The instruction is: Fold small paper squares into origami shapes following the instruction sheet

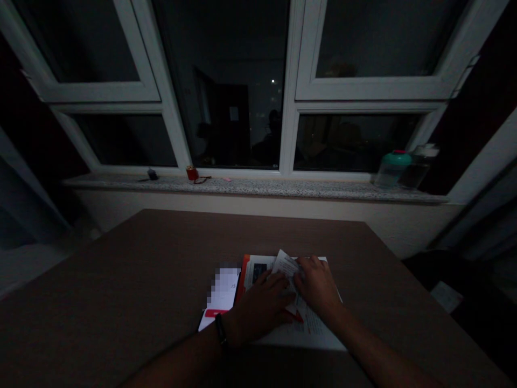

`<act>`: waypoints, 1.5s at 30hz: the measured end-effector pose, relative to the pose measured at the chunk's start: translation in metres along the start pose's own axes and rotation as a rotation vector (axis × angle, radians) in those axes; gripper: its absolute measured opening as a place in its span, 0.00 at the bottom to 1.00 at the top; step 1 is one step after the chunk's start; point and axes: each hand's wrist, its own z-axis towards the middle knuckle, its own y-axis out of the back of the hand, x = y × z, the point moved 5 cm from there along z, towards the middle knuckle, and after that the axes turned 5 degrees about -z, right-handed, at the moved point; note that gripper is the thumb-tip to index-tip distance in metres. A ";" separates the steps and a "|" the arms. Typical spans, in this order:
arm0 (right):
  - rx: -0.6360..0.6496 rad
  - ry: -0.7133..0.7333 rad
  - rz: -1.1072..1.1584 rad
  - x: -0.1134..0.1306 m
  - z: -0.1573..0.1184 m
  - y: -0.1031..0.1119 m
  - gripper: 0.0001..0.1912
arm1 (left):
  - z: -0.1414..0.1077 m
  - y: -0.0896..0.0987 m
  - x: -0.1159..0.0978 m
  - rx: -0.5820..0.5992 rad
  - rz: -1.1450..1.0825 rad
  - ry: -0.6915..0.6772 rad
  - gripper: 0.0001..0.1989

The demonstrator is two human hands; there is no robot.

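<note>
An open book or booklet (323, 335) with printed pages and an orange edge lies on the brown table. A folded, printed sheet of paper (284, 262) rests on it, its corner sticking up. My left hand (262, 307), with a dark band at the wrist, lies over the page and the sheet's lower left part. Near its fingertips is a red pen (298, 317), partly hidden. My right hand (318, 284) has its bent fingers on the sheet's right edge. Left of the book, a lit phone or tablet (224, 291) is partly covered by my left arm.
The table (181, 242) reaches to a wall below a granite sill (258, 187). On the sill are a small dark bottle (152, 174), a red jar (191, 173), a bracelet (202, 180) and two large bottles (392, 168) at the right. Papers (446, 296) lie low at the right.
</note>
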 end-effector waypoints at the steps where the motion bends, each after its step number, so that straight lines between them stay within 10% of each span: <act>1: 0.002 0.000 0.003 0.000 0.000 0.000 0.09 | 0.000 -0.001 0.000 -0.003 0.004 -0.005 0.22; 45: -0.051 -0.044 0.103 -0.005 0.001 0.000 0.10 | -0.003 0.001 0.002 -0.007 0.034 0.064 0.24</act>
